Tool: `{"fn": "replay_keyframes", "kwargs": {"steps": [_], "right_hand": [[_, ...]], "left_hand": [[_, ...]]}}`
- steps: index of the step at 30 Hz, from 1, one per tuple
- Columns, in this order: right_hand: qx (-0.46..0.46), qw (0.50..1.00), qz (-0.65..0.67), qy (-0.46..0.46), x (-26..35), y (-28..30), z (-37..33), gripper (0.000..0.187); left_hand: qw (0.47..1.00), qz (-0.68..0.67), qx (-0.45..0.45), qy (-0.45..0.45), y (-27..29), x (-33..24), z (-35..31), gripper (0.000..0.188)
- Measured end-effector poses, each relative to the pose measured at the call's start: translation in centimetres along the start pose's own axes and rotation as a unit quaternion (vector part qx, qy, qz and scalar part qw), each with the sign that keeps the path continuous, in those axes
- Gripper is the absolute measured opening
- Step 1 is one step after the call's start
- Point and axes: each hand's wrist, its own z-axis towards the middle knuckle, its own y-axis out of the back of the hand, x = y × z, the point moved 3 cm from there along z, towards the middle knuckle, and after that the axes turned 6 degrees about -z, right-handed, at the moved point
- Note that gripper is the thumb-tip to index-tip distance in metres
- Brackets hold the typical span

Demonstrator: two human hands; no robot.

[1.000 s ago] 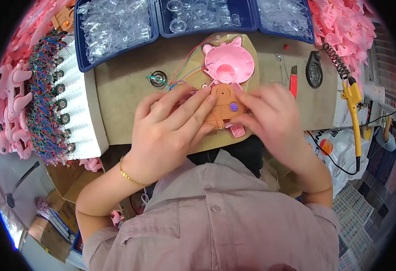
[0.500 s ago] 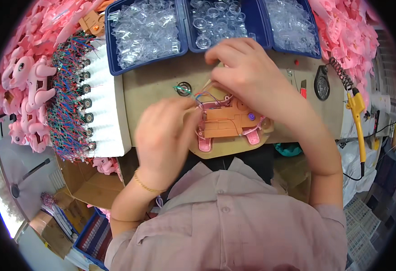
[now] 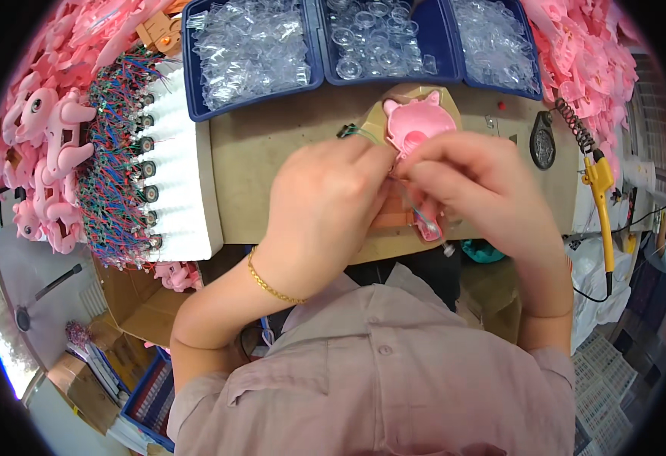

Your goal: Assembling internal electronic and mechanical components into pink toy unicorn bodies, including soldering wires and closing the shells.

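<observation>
Fingers: on the right hand (image 3: 485, 186) the fingertips are pinched together over a small part beside the pink toy shell (image 3: 418, 125); what exactly is pinched cannot be told, because the hands are blurred and cover it.
Left hand: the left hand (image 3: 325, 209) is curled and pressed down just below and to the left of the pink toy shell; whether something is gripped under it cannot be told.
Work piece: an orange-brown part (image 3: 395, 219) is seen between the two hands, just below the pink toy shell, with a pink bit (image 3: 429, 228) at its right edge.
Wires: thin green wire (image 3: 357, 132) is seen just left of the pink toy shell, running under the left hand.
Risk, wires: it is judged that the thin wires could be pulled off or trapped between the shell halves, if the parts are pressed together while a wire lies across the seam.
Risk, small part: the pinched piece could be dropped and lost under the hands, since the view of it is hidden from above.
Risk, soldering iron: a yellow soldering iron (image 3: 600, 182) lies well to the right of the pink toy shell; its cable could be caught by the right forearm.
Trays: blue trays (image 3: 314, 45) with clear plastic pieces stand just above the pink toy shell; they could be knocked if the shell is pushed upward.
Surroundings: a white foam block (image 3: 185, 190) with wired parts is well to the left of the pink toy shell.
</observation>
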Motion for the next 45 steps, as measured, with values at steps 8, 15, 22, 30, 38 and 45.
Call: {"fn": "replay_keyframes", "kwargs": {"steps": [8, 15, 22, 30, 38, 45], "right_hand": [[-0.129, 0.834, -0.43, 0.319, 0.0, 1.0, 6.8, 0.018], [0.039, 0.825, -0.546, 0.14, -0.6, -0.3, 8.8, 0.023], [-0.231, 0.901, -0.326, 0.168, -4.6, 1.8, 2.8, 0.016], [-0.229, 0.817, -0.464, 0.254, -4.5, 2.1, 1.4, 0.01], [-0.073, 0.794, -0.559, 0.227, -3.3, 3.3, 3.1, 0.012], [-0.07, 0.854, -0.466, 0.221, -3.8, 3.6, 3.3, 0.013]], "left_hand": [[0.992, -0.021, -0.052, -0.11, -1.1, 0.6, -1.7, 0.035], [0.981, -0.185, -0.044, 0.043, -1.3, 1.1, -1.4, 0.033], [0.96, -0.254, 0.015, 0.115, -0.8, 2.5, -0.5, 0.034], [0.954, -0.247, 0.063, 0.156, 0.1, 2.5, 0.2, 0.014], [0.941, -0.273, 0.113, 0.166, 0.2, 2.6, 0.3, 0.016], [0.922, -0.321, 0.117, 0.181, -0.1, 3.0, 0.2, 0.018]]}}
